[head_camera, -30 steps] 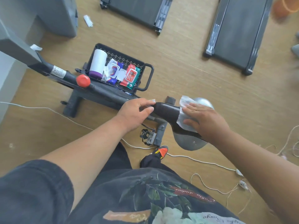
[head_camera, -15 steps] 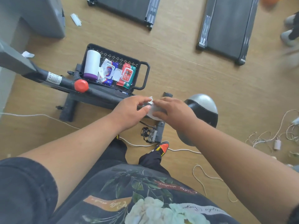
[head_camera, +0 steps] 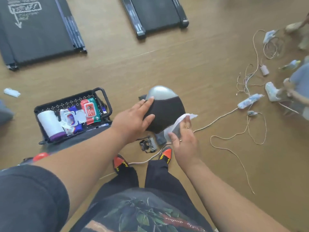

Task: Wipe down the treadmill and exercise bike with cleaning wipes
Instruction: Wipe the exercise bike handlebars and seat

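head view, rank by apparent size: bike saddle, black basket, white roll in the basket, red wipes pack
1. black basket, though not far ahead of the saddle
2. bike saddle, partly covered by the left hand
3. white roll
4. red wipes pack

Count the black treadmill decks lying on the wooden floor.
2: one black treadmill deck at the upper left, another at the top centre. Both are cut off by the frame; more may lie outside it.

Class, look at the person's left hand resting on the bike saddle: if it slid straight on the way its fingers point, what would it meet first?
The left hand lies flat on the black saddle, fingers pointing toward its silver rear part. It would probably meet that first; past it, only bare floor shows, though depth is unclear.
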